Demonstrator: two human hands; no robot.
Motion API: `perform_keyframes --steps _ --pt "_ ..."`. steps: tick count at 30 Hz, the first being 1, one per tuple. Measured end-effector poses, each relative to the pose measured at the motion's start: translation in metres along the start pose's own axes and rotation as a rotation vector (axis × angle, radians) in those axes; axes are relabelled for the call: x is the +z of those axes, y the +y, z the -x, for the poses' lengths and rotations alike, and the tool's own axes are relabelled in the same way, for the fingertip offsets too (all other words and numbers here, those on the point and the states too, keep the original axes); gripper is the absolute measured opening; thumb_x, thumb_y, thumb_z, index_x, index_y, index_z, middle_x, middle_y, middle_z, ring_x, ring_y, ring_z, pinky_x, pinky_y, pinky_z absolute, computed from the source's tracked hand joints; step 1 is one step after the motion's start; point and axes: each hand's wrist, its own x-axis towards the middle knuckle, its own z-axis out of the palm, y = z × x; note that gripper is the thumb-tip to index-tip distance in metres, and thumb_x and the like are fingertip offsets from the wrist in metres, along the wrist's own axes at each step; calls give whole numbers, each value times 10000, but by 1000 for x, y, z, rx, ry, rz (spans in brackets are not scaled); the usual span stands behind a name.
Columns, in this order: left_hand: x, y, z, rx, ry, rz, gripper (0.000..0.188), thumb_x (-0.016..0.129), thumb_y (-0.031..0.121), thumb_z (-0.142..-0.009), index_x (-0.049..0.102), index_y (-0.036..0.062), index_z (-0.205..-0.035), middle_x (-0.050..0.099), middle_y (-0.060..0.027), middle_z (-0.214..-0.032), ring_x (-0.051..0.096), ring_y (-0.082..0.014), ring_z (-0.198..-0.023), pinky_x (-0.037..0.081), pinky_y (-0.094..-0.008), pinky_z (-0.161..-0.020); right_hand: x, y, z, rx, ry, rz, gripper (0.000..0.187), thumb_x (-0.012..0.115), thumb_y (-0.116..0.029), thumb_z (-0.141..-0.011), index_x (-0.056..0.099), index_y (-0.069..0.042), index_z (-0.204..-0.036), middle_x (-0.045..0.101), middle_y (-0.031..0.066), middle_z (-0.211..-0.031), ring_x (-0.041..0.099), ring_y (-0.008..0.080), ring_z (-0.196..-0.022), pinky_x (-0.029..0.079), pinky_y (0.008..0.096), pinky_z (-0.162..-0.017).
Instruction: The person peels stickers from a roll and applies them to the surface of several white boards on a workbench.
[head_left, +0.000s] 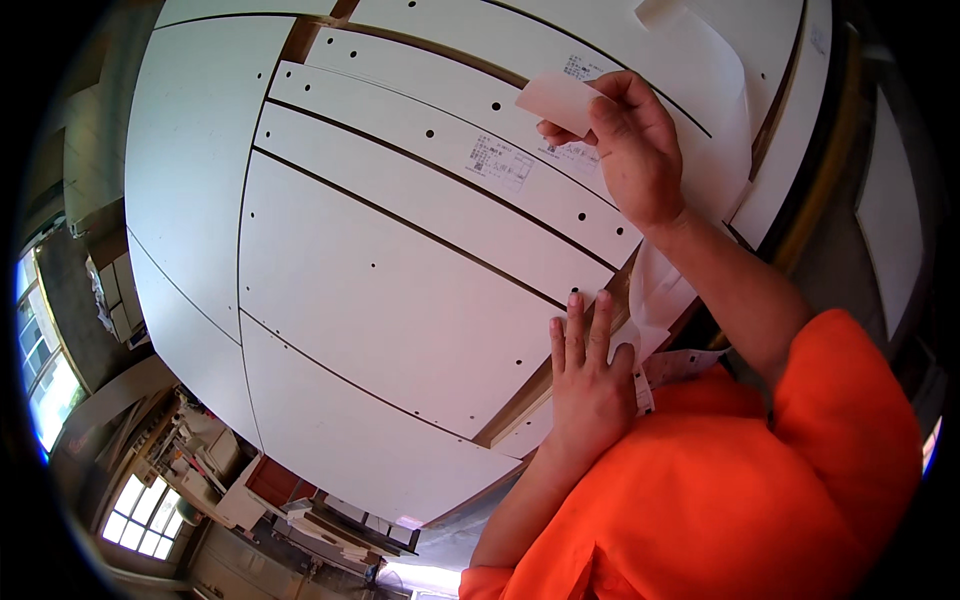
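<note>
Your right hand [640,150] pinches a pale label [553,102].
Your left hand [592,393], straight-fingered, lies open over white panels [430,203] beneath; palm hidden, contents undetermined.

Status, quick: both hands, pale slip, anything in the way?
Right hand pinching pale slip over white panels. Left hand spread at panel edge, gripping nothing visible. Loose pale strip near right wrist, might get in the way.

A workshop, with drilled white panels [390,300] and stacked boards [335,530].
</note>
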Motion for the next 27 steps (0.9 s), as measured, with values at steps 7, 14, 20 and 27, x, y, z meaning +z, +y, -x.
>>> perform_keyframes --steps 7,14,20,27 --pt "-3 0 1 -4 -26 10 45 586 53 -748 583 12 -766 304 -231 -1456 201 -459 -1374 194 -620 -1071 -5 -3 -6 63 15 -96 165 521 -155 -945 489 1 -993 634 131 -928 644 219 -857 515 362 -814" --pt "-3 1 1 -11 -45 5 72 593 59 -745 604 14 -801 296 -228 -1461 190 -450 -1380 196 -617 -1072 -7 0 -4 30 -21 -14 172 473 -143 -952 469 1 -1046 617 163 -979 614 247 -895 477 386 -839" --pt "0 -1 1 -13 -23 29 70 596 57 -741 600 15 -797 291 -226 -1465 197 -447 -1379 208 -615 -1069 -8 3 -3 -4 -42 -34 166 510 -139 -945 497 12 -1016 620 127 -970 617 204 -894 487 348 -840" --pt "-2 -1 1 -25 -13 24 117 607 8 -670 616 21 -786 343 -204 -1444 226 -443 -1371 237 -588 -1072 -7 4 0 -8 -40 10 166 466 -126 -952 477 15 -1040 600 130 -999 591 210 -896 461 369 -853"
